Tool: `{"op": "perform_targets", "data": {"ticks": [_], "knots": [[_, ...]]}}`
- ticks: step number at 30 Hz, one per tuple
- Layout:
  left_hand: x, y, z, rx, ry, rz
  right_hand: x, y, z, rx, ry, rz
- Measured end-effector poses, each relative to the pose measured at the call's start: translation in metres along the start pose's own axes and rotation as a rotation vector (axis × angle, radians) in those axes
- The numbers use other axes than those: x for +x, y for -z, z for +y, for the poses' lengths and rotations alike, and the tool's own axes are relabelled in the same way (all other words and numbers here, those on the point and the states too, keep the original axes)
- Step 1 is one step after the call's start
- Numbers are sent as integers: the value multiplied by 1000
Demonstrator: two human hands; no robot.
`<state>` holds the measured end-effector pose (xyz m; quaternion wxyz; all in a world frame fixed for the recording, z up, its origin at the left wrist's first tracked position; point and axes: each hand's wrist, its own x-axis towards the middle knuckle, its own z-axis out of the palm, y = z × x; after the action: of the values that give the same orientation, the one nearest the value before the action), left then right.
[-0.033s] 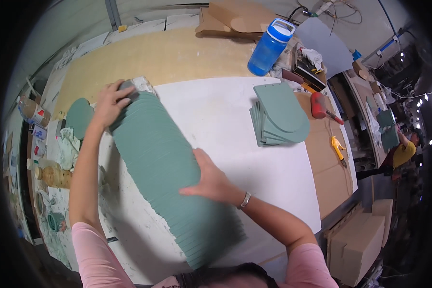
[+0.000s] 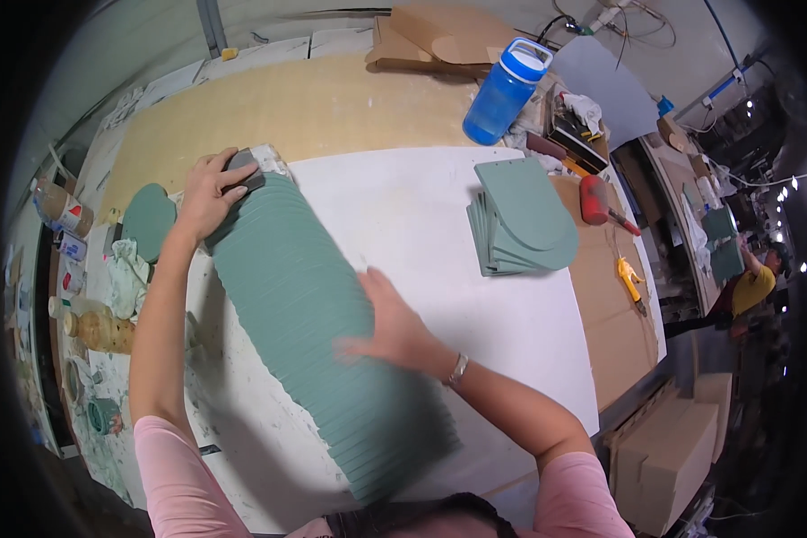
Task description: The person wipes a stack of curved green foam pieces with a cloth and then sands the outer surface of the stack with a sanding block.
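Note:
A long slanting row of thin green panels (image 2: 287, 278), overlapping one another, runs from the far left toward my body. At its far end my left hand (image 2: 211, 193) has its fingers closed over a small dark grey block (image 2: 245, 169), which rests against the last panels. Halfway along the row's right side lies my right hand (image 2: 394, 327), thumb spread from the fingers; its fingertips and thumb are blurred. No object shows in that hand. The near end of the row is blurred too.
At the right lie a smaller stack of rounded green panels (image 2: 524, 215), a red mallet (image 2: 594, 199) and a yellow-handled tool (image 2: 630, 280). A blue bottle (image 2: 500, 99) stands behind. Plastic bottles (image 2: 99, 332) and a rag (image 2: 127, 278) line the left edge. Another person (image 2: 755, 285) works far right.
My right hand shifts very slightly, its fingers now more blurred. My left hand stays on the grey block, and the row of panels keeps its place.

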<state>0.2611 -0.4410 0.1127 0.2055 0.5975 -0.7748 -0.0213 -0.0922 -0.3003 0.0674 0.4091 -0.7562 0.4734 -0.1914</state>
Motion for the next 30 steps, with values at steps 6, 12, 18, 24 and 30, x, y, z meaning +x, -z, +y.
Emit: {"op": "perform_targets", "data": {"ticks": [6, 12, 18, 24, 30], "knots": [[-22, 18, -19, -121, 44, -77, 139, 17, -31, 3, 37, 95], [19, -1, -20, -179, -78, -64, 184, -25, -59, -53, -3, 15], [9, 13, -4, -99, -15, -68, 180, -15, -49, -160, -2, 123], [38, -15, -20, -199, -114, -95, 182, -24, -44, -95, 25, 134], [27, 4, 10, -6, -80, -80, 181, -19, -52, -144, -13, 119]]}}
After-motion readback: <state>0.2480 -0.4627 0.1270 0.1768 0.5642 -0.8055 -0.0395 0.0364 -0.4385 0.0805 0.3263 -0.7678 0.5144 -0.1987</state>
